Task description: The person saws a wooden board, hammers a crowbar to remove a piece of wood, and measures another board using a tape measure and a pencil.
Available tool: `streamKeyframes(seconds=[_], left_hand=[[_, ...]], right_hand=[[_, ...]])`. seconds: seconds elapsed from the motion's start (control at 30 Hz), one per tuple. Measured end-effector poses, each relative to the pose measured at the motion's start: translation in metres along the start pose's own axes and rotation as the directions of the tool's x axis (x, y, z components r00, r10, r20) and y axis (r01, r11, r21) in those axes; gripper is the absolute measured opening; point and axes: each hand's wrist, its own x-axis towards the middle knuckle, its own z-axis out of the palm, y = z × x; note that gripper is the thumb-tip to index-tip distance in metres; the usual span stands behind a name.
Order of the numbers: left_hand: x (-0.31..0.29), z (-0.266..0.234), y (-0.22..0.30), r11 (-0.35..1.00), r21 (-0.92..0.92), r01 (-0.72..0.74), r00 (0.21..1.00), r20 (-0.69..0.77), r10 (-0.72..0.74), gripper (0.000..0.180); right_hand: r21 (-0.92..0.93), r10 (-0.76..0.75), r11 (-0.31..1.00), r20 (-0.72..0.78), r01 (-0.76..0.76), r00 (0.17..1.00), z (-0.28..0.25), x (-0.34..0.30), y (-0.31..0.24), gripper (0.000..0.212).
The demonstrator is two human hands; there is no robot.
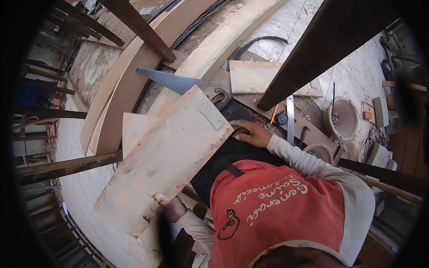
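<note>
A wide, pale board (163, 154) lies aslant in front of the person, one end raised toward the upper right, its face marked with smudges and dark specks. A small rectangular piece (212, 115) lies near the corner closest to the right hand (252, 133). The left hand (174, 209) grasps the board's near long edge toward the lower end, partly hidden. The right hand has bent fingers at the upper right corner, over the dark trousers (223, 161); whether it grips the board there, I cannot tell.

Just past the board's upper end lies a handsaw (174, 81), its black handle close to that end and its blade pointing left. Beneath the board's left side another pale panel (134, 131) juts out.

To the right, an orange pencil (274, 114), a black tape measure (281, 118) and a metal ruler (290, 118) lie close together near the left edge of a brown plank (315, 129). A bowl (344, 117) stands by the plank's right edge; a smaller bowl (322, 151) stands near its lower end, close to the right sleeve (304, 154).

Farther out, long curved boards (129, 85) run toward the top, a shorter board (254, 77) lies behind a dark timber (330, 49), and pale floor tiles (308, 18) show beyond.
</note>
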Motion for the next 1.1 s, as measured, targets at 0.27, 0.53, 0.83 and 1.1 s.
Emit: streamKeyframes(seconds=[0.27,0.53,0.83,1.1], left_hand=[[0.022,0.106,-0.042,0.83,0.352,-0.434,0.878,-0.044,0.477,0.075],[0.089,0.099,0.022,0.942,0.317,-0.114,0.952,0.307,0.012,0.059],[0.087,0.15,-0.004,0.887,0.358,-0.29,0.94,0.282,0.193,0.053],[0.14,0.213,0.014,0.779,0.559,-0.284,0.954,0.249,0.169,0.045]], right_hand=[[-0.421,-0.173,0.906,-0.267,0.047,0.948,-0.011,-0.058,0.026,0.033],[-0.118,0.244,0.909,-0.628,-0.4,0.739,-0.042,-0.134,0.093,0.037],[-0.371,0.372,0.722,-0.503,-0.584,0.78,-0.048,-0.118,0.139,0.035],[-0.497,-0.108,0.839,-0.553,-0.222,0.826,-0.042,-0.081,0.09,0.026]])
